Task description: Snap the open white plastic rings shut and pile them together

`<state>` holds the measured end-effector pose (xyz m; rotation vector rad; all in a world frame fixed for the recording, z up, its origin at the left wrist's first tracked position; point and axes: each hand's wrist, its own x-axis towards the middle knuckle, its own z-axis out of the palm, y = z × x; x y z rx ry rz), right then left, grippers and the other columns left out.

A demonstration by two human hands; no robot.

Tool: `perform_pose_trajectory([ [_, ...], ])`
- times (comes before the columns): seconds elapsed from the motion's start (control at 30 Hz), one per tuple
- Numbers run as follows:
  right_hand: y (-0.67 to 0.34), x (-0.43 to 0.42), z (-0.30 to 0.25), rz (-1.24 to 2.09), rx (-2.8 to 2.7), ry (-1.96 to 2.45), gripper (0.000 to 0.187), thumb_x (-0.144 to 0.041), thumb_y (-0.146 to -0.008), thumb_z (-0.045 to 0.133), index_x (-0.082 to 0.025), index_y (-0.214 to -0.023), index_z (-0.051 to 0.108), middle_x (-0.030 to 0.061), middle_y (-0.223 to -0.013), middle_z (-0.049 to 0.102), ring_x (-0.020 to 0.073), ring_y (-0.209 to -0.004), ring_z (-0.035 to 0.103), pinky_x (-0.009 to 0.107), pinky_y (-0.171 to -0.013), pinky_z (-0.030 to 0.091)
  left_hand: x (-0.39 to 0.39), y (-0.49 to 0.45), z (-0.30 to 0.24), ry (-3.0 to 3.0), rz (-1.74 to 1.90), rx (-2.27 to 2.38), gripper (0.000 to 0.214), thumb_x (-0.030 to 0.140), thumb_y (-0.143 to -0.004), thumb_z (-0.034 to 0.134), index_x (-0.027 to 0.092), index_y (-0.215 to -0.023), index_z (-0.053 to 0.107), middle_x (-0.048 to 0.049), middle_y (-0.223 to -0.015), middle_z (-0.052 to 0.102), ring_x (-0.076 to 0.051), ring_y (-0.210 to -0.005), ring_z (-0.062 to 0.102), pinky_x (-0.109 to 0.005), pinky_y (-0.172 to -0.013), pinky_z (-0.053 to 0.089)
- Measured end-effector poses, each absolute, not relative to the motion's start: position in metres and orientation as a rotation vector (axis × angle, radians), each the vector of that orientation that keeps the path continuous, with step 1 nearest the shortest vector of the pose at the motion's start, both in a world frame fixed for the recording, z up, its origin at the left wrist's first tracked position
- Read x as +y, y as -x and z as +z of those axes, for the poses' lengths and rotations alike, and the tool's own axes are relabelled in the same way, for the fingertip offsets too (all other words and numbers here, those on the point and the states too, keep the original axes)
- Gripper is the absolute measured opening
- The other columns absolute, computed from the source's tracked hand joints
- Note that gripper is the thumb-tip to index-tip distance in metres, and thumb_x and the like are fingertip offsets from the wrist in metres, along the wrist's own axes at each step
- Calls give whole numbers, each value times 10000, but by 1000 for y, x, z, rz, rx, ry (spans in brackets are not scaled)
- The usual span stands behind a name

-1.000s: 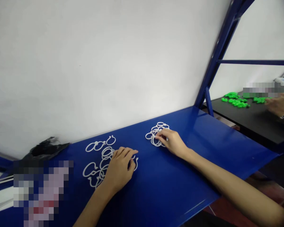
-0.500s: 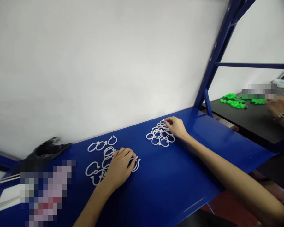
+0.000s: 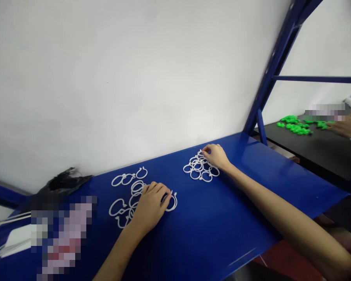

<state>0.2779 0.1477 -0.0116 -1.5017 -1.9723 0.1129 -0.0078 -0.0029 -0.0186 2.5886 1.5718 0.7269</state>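
Observation:
White open-ended plastic rings, like shower curtain rings, lie in two groups on the blue table [image 3: 204,226]. My left hand [image 3: 153,203] is over the left group of rings [image 3: 117,207], palm down with curled fingers. Its thumb and fingertips close on a pair of overlapping rings [image 3: 176,203] at the group's right side; the palm hides some others. My right hand [image 3: 218,155] pinches a ring [image 3: 201,156] at the far edge of the right group. The other rings there [image 3: 206,176] lie flat, overlapping in a cluster.
A black plastic bag [image 3: 66,181] lies at the table's left, near a white flat item [image 3: 20,240] and a blurred-out pinkish packet [image 3: 68,238]. A blue metal frame [image 3: 269,74] rises at right. Beyond it, another person's hand [image 3: 343,125] is near green pieces [image 3: 298,128] on a black table [image 3: 318,146].
The view has shifted slightly. The pair of rings at my left thumb has slid a little to the right. My right hand stays at the far edge of its cluster.

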Motion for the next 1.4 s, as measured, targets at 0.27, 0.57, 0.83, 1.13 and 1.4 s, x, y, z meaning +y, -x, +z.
perform_pose_trajectory([
  [0.27, -279, 131, -4, -3, -1967, 1440, 166, -221, -907, 550, -162, -856, 697, 94, -886, 684, 244, -861, 551, 406, -863, 431, -4, 6, -14, -2633, 922, 1630, 115, 249, -926, 543, 234, -855, 633, -16, -877, 699, -218, -886, 589, -394, -839, 412],
  [0.57, -210, 31, 11, 546, -2262, 869, 214, -376, -954, 585, -197, -1049, 655, 41, -927, 689, 189, -906, 611, 327, -832, 478, -10, -2, -10, -2714, 1214, 1671, 60, 196, -879, 590, 227, -828, 581, -20, -831, 687, -211, -858, 602, -388, -854, 428],
  [0.83, -205, 19, -12, 748, -2167, 936, 167, -283, -985, 536, -190, -947, 670, 10, -837, 699, 131, -735, 649, 233, -675, 472, -15, -14, -9, -2508, 1248, 1591, 75, 223, -894, 589, 227, -821, 576, -3, -817, 670, -193, -837, 600, -361, -823, 445],
  [1.13, -207, 22, -10, 698, -2106, 882, 150, -285, -967, 575, -183, -927, 677, 22, -844, 712, 133, -725, 657, 236, -671, 487, -17, -13, -17, -2106, 823, 1470, 458, 379, -840, 655, 269, -1270, 544, -43, -1207, 636, -228, -1117, 602, -398, -979, 486],
  [1.4, -216, 26, -12, 559, -2205, 780, 218, -273, -1008, 488, -170, -1044, 678, 53, -895, 663, 146, -786, 636, 267, -724, 509, -17, -16, -15, -2052, 764, 1472, 233, 333, -830, 657, 265, -1051, 628, -1, -1058, 678, -211, -1015, 636, -384, -929, 509],
])
